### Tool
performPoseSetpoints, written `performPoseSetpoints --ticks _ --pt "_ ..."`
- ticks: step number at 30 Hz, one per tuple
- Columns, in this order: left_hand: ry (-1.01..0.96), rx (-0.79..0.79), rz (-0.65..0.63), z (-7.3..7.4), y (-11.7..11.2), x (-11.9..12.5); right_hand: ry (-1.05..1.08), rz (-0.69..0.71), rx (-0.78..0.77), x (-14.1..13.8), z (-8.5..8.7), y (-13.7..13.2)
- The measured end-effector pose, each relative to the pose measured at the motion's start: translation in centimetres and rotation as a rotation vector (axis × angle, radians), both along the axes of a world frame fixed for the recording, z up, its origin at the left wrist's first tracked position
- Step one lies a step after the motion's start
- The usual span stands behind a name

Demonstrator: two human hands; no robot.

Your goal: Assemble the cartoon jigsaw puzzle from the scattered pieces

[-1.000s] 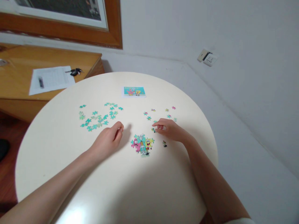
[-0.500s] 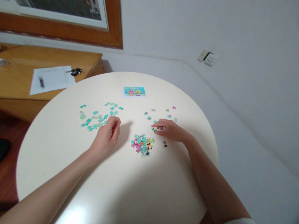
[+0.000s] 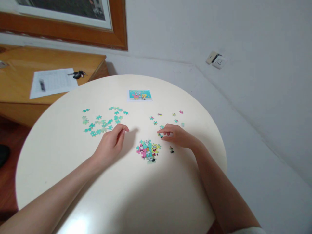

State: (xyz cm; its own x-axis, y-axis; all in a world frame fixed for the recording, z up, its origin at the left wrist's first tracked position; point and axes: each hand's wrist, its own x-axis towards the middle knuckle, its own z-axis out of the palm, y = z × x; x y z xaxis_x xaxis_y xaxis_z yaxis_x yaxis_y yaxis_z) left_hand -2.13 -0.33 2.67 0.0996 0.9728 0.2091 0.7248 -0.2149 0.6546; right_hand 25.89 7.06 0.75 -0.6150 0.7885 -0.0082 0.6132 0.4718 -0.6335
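Observation:
My right hand [image 3: 174, 135] pinches a small jigsaw puzzle piece [image 3: 160, 135] between thumb and index finger, just above and right of the joined puzzle section [image 3: 148, 151]. That section shows a pink, a pale green and a yellow cartoon figure. A loose dark-and-yellow piece [image 3: 172, 149] lies to its right. My left hand [image 3: 115, 138] hovers up and left of the section, fingers curled and thumb near the index finger; no piece shows in it. Beyond it spreads a group of loose turquoise pieces [image 3: 104, 123]. Several loose pieces [image 3: 155, 123] lie beyond my right hand.
A picture card [image 3: 140, 95] with the same figures lies at the far side of the round white table [image 3: 60, 175]. On the wooden cabinet [image 3: 80, 60] to the left are a paper sheet [image 3: 52, 84] and keys [image 3: 78, 74]. A wall socket [image 3: 218, 61] is at the right.
My left index finger has straightened slightly and reaches a little further right. The right hand keeps its pinch on the puzzle piece, almost still. The view has shifted very slightly.

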Motion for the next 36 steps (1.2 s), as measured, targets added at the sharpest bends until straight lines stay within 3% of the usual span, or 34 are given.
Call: performPoseSetpoints --ticks 26,36 --pt "-0.047 0.061 0.018 0.44 0.05 0.19 -0.037 -0.037 -0.016 0.29 0.7 -0.03" --pt "-0.033 0.088 0.007 0.65 -0.1 0.3 0.045 -0.314 0.159 0.69 0.75 0.63"
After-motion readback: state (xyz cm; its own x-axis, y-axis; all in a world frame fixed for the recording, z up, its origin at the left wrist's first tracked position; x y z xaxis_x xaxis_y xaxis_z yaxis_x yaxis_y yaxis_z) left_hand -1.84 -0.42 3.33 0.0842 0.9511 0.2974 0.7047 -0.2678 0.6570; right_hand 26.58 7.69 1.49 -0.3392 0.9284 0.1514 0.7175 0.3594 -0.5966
